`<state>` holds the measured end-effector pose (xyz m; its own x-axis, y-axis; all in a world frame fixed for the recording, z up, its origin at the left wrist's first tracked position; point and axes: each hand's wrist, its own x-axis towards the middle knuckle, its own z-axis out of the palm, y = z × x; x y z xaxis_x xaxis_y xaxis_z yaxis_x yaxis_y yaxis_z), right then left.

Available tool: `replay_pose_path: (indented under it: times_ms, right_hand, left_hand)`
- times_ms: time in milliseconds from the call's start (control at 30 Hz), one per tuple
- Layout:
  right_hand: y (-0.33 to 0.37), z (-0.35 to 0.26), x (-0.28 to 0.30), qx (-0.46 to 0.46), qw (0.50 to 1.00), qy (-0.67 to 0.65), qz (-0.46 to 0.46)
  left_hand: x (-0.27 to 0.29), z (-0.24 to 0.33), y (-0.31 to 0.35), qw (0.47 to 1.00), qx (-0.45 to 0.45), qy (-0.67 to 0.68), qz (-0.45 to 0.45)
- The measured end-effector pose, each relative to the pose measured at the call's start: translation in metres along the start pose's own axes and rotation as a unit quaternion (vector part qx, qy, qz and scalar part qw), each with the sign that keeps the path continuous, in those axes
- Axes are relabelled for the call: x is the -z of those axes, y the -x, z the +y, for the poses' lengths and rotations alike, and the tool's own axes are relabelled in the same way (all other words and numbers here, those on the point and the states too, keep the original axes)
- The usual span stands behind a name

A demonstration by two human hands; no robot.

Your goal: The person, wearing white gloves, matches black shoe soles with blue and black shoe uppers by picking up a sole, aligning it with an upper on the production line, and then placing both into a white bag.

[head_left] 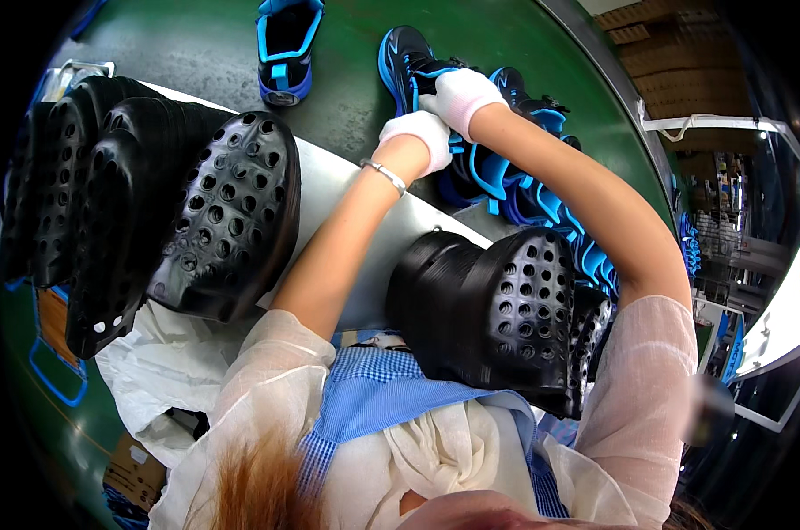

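A black sneaker with blue trim [403, 64] stands on the green work surface, its toe pointing away from me. My left hand [420, 137], in a white glove, is closed at the heel end of this sneaker and covers it. Against the sneaker's opening, on the right side, my right hand [462, 97] is closed too, in a matching glove. The gloves hide most of the fingers and the back of the shoe. Another black and blue sneaker [285, 88] stands apart to the left.
Several like sneakers [497, 172] line up along the right, under my right forearm. Stacked black perforated insole-shaped pieces stand on the left [232, 199] and right [528, 300] of a pale board [351, 234]. The green table [506, 44] ends at a grey metal edge [599, 66].
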<state>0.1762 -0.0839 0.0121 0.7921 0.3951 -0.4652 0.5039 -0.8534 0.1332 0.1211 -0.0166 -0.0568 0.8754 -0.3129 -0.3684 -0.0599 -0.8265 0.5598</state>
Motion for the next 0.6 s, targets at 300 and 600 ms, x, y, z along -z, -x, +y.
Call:
replay_pose_path:
  times_ms: [300,600]
  right_hand:
    - [-0.018,0.005,0.003,-0.019,0.995,-0.091,-0.042]
    - [-0.044,-0.005,-0.016,-0.031,0.997,-0.017,0.071]
  left_hand:
    - [0.010,0.012,-0.003,0.998,0.055,-0.035,-0.017]
    - [0.016,0.012,0.000,0.996,0.079,-0.044,-0.027]
